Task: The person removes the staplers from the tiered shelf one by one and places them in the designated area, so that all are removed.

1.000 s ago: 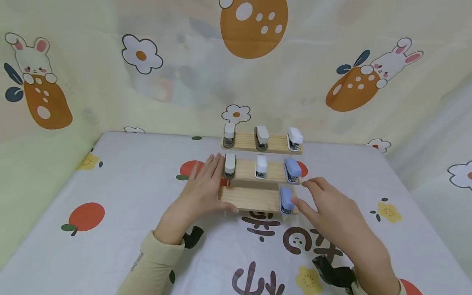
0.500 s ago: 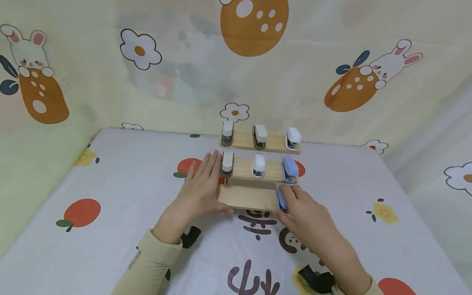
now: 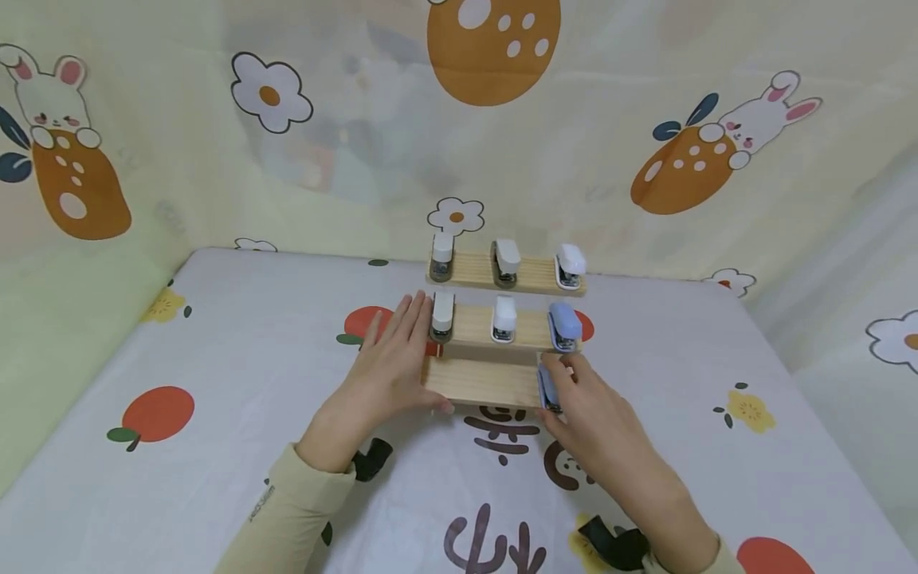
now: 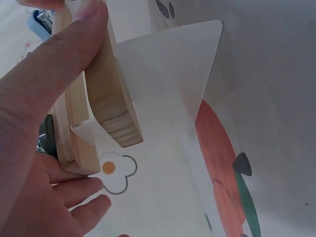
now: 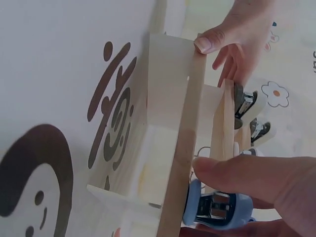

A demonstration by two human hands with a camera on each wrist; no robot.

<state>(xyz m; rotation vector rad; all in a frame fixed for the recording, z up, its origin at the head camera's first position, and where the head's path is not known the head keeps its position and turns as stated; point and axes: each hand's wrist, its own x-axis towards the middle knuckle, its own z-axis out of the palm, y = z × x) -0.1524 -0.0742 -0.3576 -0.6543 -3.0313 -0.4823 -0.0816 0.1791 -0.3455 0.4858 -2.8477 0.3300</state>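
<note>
A tiered rack holds mini staplers on its wooden shelves. My right hand (image 3: pixel 602 418) pinches the blue stapler (image 5: pixel 232 212) at the right end of the front wooden shelf (image 3: pixel 488 383), thumb on the near side and fingers over the far side. The fingers cover most of that stapler in the head view. At the rack's left end, my left hand (image 3: pixel 387 375) lies with fingers straight, fingertips beside the middle shelf (image 3: pixel 473 325). In the left wrist view its thumb (image 4: pixel 59 64) presses the front shelf's edge.
On the middle shelf stand a grey-white stapler (image 3: pixel 442 317), a white stapler (image 3: pixel 504 319) and another blue stapler (image 3: pixel 565 325). The back shelf (image 3: pixel 473 267) carries three pale staplers. Translucent side panels (image 4: pixel 163 74) support the shelves. A patterned cloth wall rises close behind.
My right hand has moved left from beside the front blue stapler and now has its fingers around it. The left hand stays at the rack's left end.
</note>
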